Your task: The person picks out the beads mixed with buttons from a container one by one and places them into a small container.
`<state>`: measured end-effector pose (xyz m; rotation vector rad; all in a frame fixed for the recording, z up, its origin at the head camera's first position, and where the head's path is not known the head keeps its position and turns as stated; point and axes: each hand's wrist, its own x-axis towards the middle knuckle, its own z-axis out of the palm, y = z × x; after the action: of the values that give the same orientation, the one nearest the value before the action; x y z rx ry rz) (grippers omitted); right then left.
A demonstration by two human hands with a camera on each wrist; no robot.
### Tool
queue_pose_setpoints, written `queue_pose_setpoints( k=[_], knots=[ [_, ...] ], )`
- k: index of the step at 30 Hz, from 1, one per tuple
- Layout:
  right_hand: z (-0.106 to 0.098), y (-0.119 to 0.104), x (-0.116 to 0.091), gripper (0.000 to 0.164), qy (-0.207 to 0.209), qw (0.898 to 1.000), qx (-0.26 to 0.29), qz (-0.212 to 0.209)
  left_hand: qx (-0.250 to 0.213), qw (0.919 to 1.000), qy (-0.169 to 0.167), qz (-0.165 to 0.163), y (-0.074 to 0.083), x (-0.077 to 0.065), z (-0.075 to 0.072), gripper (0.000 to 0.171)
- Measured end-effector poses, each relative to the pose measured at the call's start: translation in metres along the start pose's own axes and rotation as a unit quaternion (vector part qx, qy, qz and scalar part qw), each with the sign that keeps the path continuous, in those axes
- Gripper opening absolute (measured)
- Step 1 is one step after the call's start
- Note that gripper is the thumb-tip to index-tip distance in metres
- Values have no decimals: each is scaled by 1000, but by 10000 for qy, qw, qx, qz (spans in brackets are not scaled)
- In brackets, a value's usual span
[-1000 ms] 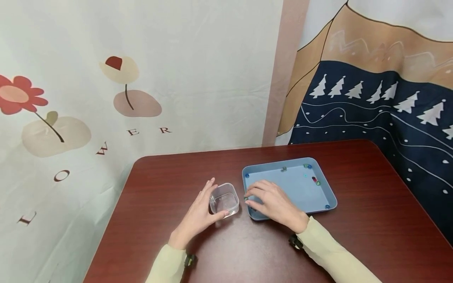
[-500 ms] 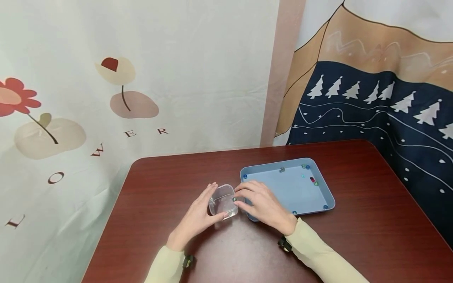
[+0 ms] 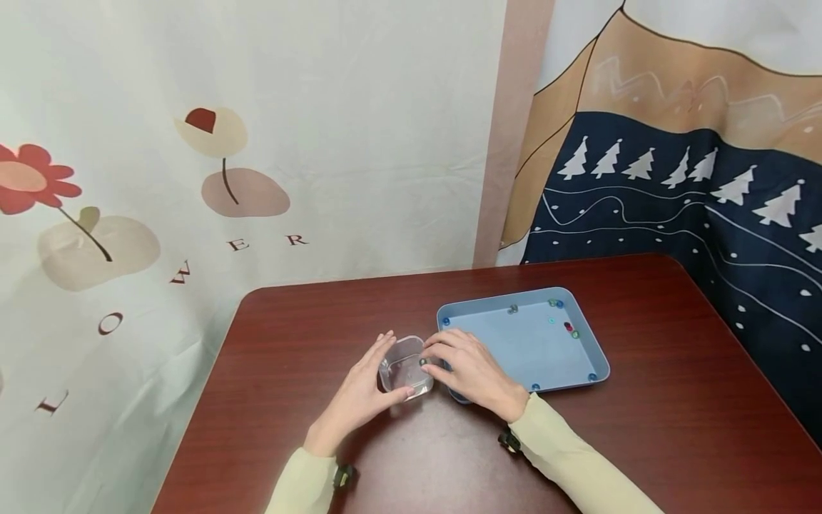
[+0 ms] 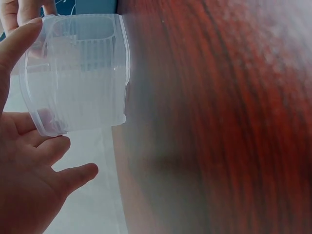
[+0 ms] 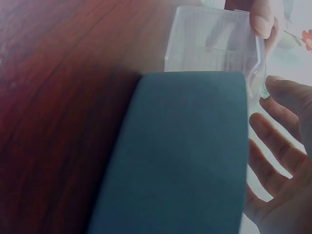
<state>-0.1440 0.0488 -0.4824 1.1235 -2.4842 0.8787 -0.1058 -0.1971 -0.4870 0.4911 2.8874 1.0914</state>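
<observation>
A clear square plastic container (image 3: pixel 404 373) stands on the table, left of the blue tray. My left hand (image 3: pixel 352 400) holds it from the left, thumb at the near side and fingers at the far side; the left wrist view shows the thumb and fingers spread around the container's walls (image 4: pixel 83 92). At the container's right rim, my right hand (image 3: pixel 474 373) pinches a small greenish glass marble (image 3: pixel 422 362) between thumb and index finger. In the right wrist view the marble (image 5: pixel 265 91) shows at the thumb tip, right beside the rim, with the other fingers loosely bent.
The shallow blue tray (image 3: pixel 526 346) lies right of the container, partly under my right hand. Along its sides lie several marbles, among them a red one (image 3: pixel 568 326), a green one (image 3: pixel 575 334) and a blue one (image 3: pixel 593 377). A patterned curtain (image 3: pixel 385 143) hangs behind the table.
My right hand has moved left from the tray's left edge to the container's rim, carrying the marble. A blue marble at the tray's near side has come into view. The left hand stays put.
</observation>
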Motion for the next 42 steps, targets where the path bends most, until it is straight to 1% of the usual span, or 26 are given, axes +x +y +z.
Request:
queue_pose_setpoints(
  k=[7,12,19,22,26,30,34,38,42],
  knots=[
    [1,3,0,19,-64,9999,37,75,-37,10000,15,5,-1,1,-1,97],
    [-6,4,-5,21,18,9999,115,95,-81,9999,55,-29,0,2,-2,97],
    [-26,9,-21,25,123,9992,38,371,-99,9999,41,-92,1,2,-2,97],
    [-37,12,-27,28,69,9986,-64,517,-80,9999,14,-89,0,1,-3,96],
    [-52,15,-30,38,-54,9977,-170,652,-57,9999,-36,-77,1,1,-4,96],
    [-65,17,-29,47,-177,9973,-300,640,-9,10000,-40,-54,0,1,-4,95],
    [-76,22,-24,52,-328,9968,-416,605,18,10000,-42,-38,-1,1,-4,93],
    [-84,27,-18,53,-506,9954,-533,618,12,9999,-95,-68,-2,1,-3,95],
    [-87,34,-12,53,-625,9943,-635,578,4,9997,-181,-159,-2,2,-2,98]
  ],
)
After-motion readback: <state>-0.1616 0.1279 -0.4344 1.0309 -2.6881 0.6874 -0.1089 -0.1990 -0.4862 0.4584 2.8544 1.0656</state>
